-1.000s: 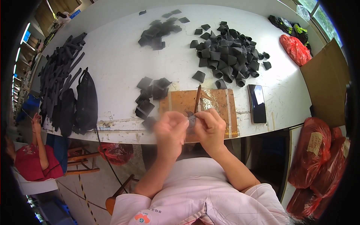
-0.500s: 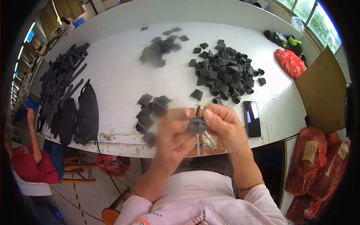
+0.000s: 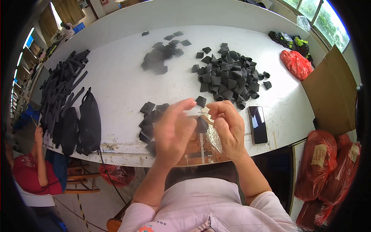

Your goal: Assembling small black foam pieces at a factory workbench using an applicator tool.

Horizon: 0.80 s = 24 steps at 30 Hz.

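Scuffed brown board [image 3: 195,159] with a glossy patch, matte black tubey bits [image 3: 232,73] heaped beyond it. The small black piece [image 3: 201,126] sits over the board between both hands, kinda peaked on top. Left hand [image 3: 174,133]'s blurry, spread wide, can't tell if its thumb touches; right hand [image 3: 228,129]'s loosely curled, thumb and finger apart.

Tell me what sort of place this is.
Probably a workshop or small factory floor: a broad white worktable carries a heap of small black pieces, bulging red bags are piled at the right, and another person is at the left.
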Each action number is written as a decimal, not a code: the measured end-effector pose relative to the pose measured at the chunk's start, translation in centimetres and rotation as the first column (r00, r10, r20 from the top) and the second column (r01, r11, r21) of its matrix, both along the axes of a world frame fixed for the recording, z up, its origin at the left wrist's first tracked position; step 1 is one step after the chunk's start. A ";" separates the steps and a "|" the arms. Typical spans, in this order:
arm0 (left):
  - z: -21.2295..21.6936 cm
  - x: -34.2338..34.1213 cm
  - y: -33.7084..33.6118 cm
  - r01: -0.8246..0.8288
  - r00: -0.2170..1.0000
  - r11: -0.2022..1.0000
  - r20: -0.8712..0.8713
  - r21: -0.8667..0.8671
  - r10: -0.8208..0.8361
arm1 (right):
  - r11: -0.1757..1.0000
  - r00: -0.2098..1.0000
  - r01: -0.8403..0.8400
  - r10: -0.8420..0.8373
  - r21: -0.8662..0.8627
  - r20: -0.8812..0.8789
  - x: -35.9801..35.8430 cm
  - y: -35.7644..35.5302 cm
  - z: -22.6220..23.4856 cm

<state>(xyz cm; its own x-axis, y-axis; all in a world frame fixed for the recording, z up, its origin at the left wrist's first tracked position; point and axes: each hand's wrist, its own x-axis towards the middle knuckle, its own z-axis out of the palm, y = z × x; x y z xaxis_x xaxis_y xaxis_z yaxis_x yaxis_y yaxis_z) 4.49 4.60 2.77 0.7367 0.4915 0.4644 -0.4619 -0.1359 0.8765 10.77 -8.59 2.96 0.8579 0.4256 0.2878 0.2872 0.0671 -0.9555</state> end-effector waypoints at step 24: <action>-0.1 -1.5 -0.8 0.120 0.986 0.933 -0.068 -0.339 -0.152 | 0.989 0.837 0.130 -0.074 -0.066 0.542 -0.9 0.9 -1.4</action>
<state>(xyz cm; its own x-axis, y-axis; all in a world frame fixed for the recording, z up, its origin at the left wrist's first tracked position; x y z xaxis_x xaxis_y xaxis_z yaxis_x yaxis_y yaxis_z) 3.03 3.77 2.63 0.8389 0.4984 0.2186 -0.3708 0.2295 0.8999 9.88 -7.72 1.57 0.6203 0.3941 0.6782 0.7571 -0.0745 -0.6491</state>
